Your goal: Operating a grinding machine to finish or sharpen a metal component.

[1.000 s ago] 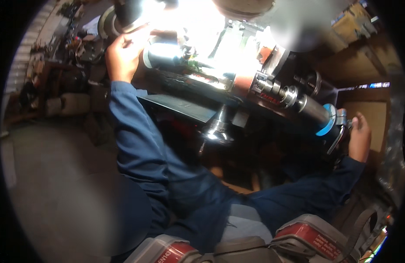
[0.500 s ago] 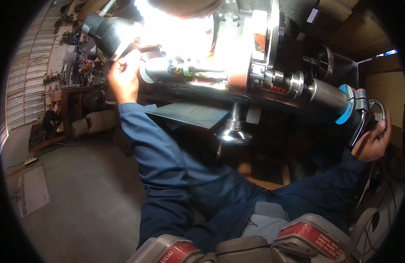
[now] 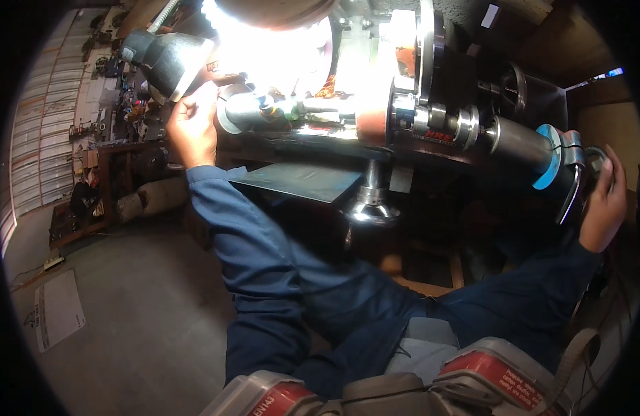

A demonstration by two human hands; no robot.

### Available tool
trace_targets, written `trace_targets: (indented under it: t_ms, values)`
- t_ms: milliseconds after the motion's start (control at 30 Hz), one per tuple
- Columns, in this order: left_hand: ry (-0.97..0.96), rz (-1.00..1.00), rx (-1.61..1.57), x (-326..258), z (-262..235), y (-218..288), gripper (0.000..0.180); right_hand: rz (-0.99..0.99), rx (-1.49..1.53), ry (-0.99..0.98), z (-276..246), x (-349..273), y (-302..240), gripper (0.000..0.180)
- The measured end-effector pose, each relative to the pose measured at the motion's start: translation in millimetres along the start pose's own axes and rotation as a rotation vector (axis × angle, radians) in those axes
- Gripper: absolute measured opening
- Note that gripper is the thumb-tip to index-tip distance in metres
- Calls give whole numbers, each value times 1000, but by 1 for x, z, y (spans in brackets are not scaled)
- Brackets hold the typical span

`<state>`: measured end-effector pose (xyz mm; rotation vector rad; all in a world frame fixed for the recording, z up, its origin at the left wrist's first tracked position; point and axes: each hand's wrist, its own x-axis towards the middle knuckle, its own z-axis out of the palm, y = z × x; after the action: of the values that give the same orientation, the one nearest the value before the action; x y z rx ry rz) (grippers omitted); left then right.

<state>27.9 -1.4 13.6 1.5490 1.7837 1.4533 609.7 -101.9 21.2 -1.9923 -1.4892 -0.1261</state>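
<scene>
Corrugated wall panels [image 3: 39, 139] and grey floor [image 3: 139, 291] lie left of the chrome handwheel [image 3: 370, 210]. Up and left of that handwheel, the left grip [image 3: 194, 132] has bent fingers beside the lamp [image 3: 174, 66] and pale cylinder [image 3: 243, 112]; whether it grasps either, I cannot tell. Well right of the handwheel, past the blue ring [image 3: 549, 158], the curved handle [image 3: 596, 150] sits at the right grip's [image 3: 605, 204] fingertips, contact unclear, clasp uncertain.

A lamp [image 3: 171, 66] at ten o'clock and a long machine [image 3: 375, 126] from eleven to three block the way; near centre, a metal plate [image 3: 300, 182] and handwheel [image 3: 370, 213] jut out. Open room lies above the floor [image 3: 146, 298] at eight.
</scene>
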Motion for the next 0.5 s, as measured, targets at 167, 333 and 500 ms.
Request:
trace_targets:
  t_ms: [167,333,500]
  values:
    - [-3,63,50,0,0,0,14,150,-165,-403,3,53,11,34]
    - [46,18,114,0,4,4,10,118,-486,-936,14,91,-11,37]
    - [15,67,55,-1,4,2,10,-13,-416,-203,3,44,-6,34]
